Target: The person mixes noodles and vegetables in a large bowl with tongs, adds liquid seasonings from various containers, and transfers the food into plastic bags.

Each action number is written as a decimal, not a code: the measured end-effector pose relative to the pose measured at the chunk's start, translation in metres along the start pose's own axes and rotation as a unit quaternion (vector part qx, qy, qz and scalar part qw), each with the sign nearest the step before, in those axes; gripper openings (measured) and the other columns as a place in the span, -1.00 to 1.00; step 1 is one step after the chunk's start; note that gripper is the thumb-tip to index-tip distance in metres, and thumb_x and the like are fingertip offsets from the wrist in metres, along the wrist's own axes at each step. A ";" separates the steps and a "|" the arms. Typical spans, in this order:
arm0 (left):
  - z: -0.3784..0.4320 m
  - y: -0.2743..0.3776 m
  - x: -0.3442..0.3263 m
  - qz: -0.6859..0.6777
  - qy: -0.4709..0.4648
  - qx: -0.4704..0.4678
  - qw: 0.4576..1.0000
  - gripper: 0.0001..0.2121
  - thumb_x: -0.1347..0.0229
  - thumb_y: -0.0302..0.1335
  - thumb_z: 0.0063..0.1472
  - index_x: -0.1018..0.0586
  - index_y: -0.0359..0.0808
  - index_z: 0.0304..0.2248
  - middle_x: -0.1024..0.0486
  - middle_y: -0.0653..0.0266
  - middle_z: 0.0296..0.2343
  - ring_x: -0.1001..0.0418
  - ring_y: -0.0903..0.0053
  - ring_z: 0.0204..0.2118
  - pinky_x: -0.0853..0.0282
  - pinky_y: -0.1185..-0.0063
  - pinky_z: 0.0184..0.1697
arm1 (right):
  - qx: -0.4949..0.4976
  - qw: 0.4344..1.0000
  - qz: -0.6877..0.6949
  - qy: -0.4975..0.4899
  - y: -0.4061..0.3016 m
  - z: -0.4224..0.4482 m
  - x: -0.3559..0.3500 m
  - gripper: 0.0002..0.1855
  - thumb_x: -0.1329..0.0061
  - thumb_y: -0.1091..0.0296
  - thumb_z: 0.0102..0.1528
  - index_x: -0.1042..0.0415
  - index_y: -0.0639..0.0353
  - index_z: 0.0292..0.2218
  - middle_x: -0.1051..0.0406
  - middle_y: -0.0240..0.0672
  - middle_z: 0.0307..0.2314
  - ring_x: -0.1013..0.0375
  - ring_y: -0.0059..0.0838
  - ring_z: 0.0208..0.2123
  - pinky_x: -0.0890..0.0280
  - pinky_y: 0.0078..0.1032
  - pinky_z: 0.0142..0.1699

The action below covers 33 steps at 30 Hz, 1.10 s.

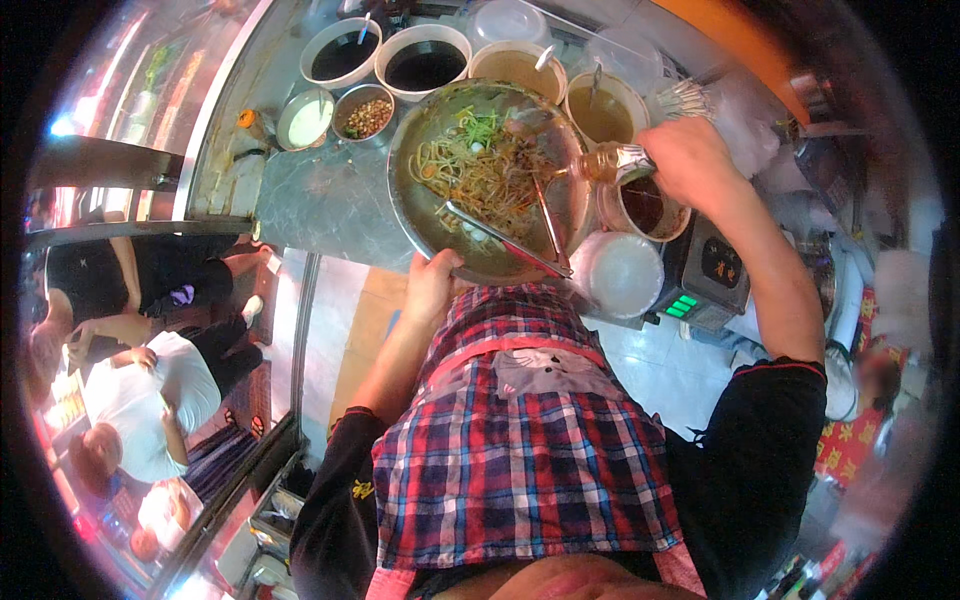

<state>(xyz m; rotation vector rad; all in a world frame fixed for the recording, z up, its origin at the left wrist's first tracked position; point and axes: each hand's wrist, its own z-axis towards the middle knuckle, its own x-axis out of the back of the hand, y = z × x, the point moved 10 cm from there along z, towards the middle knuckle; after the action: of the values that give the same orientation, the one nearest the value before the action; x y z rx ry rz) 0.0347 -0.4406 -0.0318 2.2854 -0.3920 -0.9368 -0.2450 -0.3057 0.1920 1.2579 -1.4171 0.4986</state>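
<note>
A wide metal mixing bowl (409, 225) stands before me, tilted slightly. My left hand (433, 289) grips its near-left rim, thumb on top. Inside lie noodles (487, 169) with shredded vegetables, and chopped greens (478, 129) sit towards the far side. Metal tongs (510, 244) rest in the bowl, their arms spread and their joined end over the near rim. My right hand (690, 161) holds a small bottle-like container (604, 163) of amber liquid, tipped sideways with its mouth over the bowl's right rim. Its exact kind is unclear.
Tubs of dark sauce (424, 65), tan sauce (517, 67) and yellowish liquid (600, 112) line the back. A white-sauce bowl (309, 120) and a chopped-nut bowl (364, 114) stand left. At right are a red-brown sauce tub (649, 206), stacked plastic lids (619, 274) and a device (709, 270).
</note>
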 end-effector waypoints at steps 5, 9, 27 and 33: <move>-0.001 0.014 0.019 0.061 -0.028 0.034 0.997 -0.70 0.04 -0.64 0.18 -0.44 -0.38 -0.07 -0.53 0.19 -0.30 -0.52 0.43 -0.28 -0.48 0.51 -0.36 | -0.109 0.994 -0.003 0.002 0.000 -0.013 0.042 -0.76 -0.17 0.46 -0.15 -0.57 0.09 -0.33 -0.56 -0.09 -0.40 -0.56 -0.01 -0.26 -0.42 -0.09 -0.15; 0.024 0.003 0.043 0.057 -0.047 0.022 0.997 -0.71 0.04 -0.59 0.23 -0.43 -0.31 -0.04 -0.51 0.17 -0.29 -0.53 0.40 -0.28 -0.53 0.45 -0.36 | -0.089 0.993 -0.017 -0.072 -0.045 -0.036 0.023 -0.76 -0.22 0.39 -0.13 -0.55 0.13 -0.34 -0.56 -0.13 -0.43 -0.56 -0.01 -0.27 -0.40 -0.10 -0.14; 0.021 0.029 0.007 0.015 0.063 -0.014 0.998 -0.62 -0.02 -0.64 0.10 -0.45 -0.46 -0.05 -0.50 0.19 -0.24 -0.48 0.37 -0.19 -0.41 0.44 -0.08 | -0.268 0.610 0.551 0.503 0.344 -0.016 0.000 -0.35 -0.33 0.12 0.03 -0.37 0.26 0.04 -0.54 -0.08 -0.15 -0.54 -0.22 -0.13 -0.39 -0.27 0.01; 0.009 0.014 0.002 -0.027 0.110 0.015 0.993 -0.64 -0.03 -0.66 0.06 -0.45 -0.45 -0.09 -0.49 0.16 -0.23 -0.48 0.32 -0.18 -0.44 0.35 -0.07 | -0.287 0.570 0.491 0.593 0.386 0.035 -0.030 -0.25 -0.41 0.28 -0.06 -0.30 0.37 0.05 -0.47 -0.11 -0.19 -0.48 -0.36 -0.13 -0.39 -0.41 0.00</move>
<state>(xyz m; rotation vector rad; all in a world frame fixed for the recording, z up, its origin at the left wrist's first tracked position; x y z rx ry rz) 0.0290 -0.4565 -0.0286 2.4058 -0.2507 -0.6986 -0.6048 -0.1911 0.2861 -0.6102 -0.7385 1.1886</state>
